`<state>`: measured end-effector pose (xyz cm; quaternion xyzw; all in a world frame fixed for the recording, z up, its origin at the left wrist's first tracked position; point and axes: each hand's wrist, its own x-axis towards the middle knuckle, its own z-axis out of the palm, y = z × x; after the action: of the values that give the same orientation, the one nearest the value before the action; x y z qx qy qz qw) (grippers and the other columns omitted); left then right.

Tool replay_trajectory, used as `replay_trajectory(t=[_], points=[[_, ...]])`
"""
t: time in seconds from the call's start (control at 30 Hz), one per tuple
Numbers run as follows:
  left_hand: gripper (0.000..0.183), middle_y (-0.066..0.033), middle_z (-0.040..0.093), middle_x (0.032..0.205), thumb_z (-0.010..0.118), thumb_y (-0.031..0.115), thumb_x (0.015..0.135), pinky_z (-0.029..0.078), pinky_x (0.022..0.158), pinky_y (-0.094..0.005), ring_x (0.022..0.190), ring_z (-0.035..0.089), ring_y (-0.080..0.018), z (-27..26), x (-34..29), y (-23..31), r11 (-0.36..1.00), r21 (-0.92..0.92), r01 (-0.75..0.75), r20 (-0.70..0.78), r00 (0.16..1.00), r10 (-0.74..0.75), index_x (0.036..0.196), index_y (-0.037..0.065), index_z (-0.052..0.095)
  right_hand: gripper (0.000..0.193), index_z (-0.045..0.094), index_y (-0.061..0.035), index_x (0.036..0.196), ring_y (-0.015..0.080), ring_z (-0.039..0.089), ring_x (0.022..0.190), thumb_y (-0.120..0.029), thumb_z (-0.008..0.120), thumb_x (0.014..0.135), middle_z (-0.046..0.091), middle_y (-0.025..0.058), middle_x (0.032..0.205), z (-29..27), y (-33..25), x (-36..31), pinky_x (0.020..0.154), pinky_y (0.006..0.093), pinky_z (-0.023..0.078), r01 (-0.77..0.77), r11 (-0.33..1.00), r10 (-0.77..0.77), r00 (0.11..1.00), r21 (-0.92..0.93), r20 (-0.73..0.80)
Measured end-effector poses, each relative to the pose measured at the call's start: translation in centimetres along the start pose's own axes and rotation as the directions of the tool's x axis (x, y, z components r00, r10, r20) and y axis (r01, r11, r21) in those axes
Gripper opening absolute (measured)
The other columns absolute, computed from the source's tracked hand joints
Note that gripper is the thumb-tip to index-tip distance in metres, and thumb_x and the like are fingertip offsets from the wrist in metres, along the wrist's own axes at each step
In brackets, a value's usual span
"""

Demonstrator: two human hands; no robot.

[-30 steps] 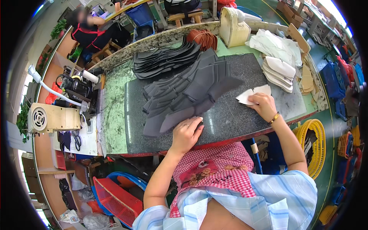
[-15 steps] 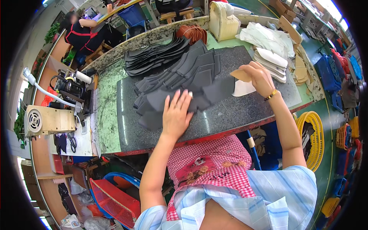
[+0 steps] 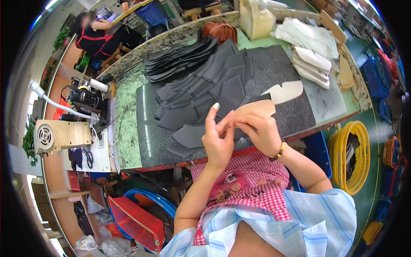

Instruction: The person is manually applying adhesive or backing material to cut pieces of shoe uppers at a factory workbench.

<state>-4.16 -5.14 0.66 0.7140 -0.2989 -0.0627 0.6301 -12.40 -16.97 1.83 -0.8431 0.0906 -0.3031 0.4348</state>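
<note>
A tan curved flat piece (image 3: 260, 107) is up off the slab between my hands, near the front edge. My right hand (image 3: 262, 135) pinches its lower edge. The fingers of my left hand (image 3: 218, 139) close at its left end, with one finger raised; my hands meet there and partly hide the edge. Just beyond lies a white notched piece (image 3: 290, 91) on the dark speckled slab (image 3: 154, 147). Left of my hands, overlapping dark grey cut pieces (image 3: 188, 136) spread over the slab, and a thick pile of black pieces (image 3: 177, 64) sits behind them.
A stack of white pieces (image 3: 311, 66) and a crumpled plastic bag (image 3: 304, 36) are at the back right. Brown pieces (image 3: 220, 32) lie at the back. A beige machine (image 3: 62, 133) stands left, yellow baskets (image 3: 364, 158) right. A co-worker (image 3: 98, 36) sits far left.
My left hand has lifted off the dark pieces and moved right. My right hand has brought the tan piece left and nearer, off the white one. The view has shifted slightly.
</note>
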Motion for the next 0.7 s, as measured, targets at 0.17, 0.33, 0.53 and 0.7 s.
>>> replay_trajectory(t=[0.17, 0.33, 0.53, 0.7], points=[[0.051, -0.0189, 0.068, 0.109, 0.055, -0.005, 0.088, 0.05, 0.086, -0.0286, 0.101, 0.067, -0.0194, -0.5, -1.5, 0.6, 0.886, 0.321, -0.334, 0.129, 0.942, 0.308, 0.135, -0.007, 0.035, 0.014, 0.067, 0.0034, 0.095, 0.0173, 0.068, 0.074, -0.003, 0.068, 0.083, 0.069, 0.0116, 0.085, 0.3, 0.3, -0.5, 0.066, 0.0282, 0.054, -0.409, 0.835, 0.345, 0.911, 0.37, 0.228], [0.059, -0.0232, 0.064, 0.112, 0.052, -0.008, 0.09, 0.053, 0.089, -0.0294, 0.102, 0.064, -0.0205, -2.0, -2.5, 2.6, 0.826, -0.427, 0.367, 0.26, 0.925, -0.276, 0.142, 0.0, 0.026, 0.013, 0.067, 0.0068, 0.087, 0.0083, 0.064, 0.074, -0.006, 0.064, 0.086, 0.068, 0.0063, 0.081, -0.6, 0.2, -1.1, 0.063, 0.022, 0.053, -0.578, 0.584, 0.375, 0.815, 0.57, 0.443], [0.055, -0.0191, 0.067, 0.102, 0.055, -0.005, 0.088, 0.055, 0.088, -0.0337, 0.093, 0.067, -0.0208, -3.2, -2.5, 1.2, 0.69, -0.477, 0.545, 0.382, 0.835, -0.395, 0.138, 0.0, 0.032, 0.011, 0.065, 0.0038, 0.078, 0.006, 0.056, 0.063, -0.005, 0.06, 0.082, 0.061, 0.002, 0.068, -1.2, -0.5, -2.4, 0.054, 0.0222, 0.045, -0.537, 0.713, 0.337, 0.826, 0.45, 0.453], [0.056, -0.0162, 0.068, 0.094, 0.06, -0.001, 0.085, 0.057, 0.079, -0.0377, 0.085, 0.068, -0.0226, -7.4, -2.2, -0.2, 0.349, -0.629, 0.695, 0.523, 0.71, -0.471, 0.135, 0.002, 0.035, 0.012, 0.053, -0.0026, 0.072, 0.0158, 0.053, 0.068, -0.014, 0.052, 0.069, 0.053, 0.0067, 0.071, -6.0, 2.6, -8.9, 0.061, 0.0285, 0.043, -0.504, -0.145, 0.487, 0.713, 0.852, 0.505]])
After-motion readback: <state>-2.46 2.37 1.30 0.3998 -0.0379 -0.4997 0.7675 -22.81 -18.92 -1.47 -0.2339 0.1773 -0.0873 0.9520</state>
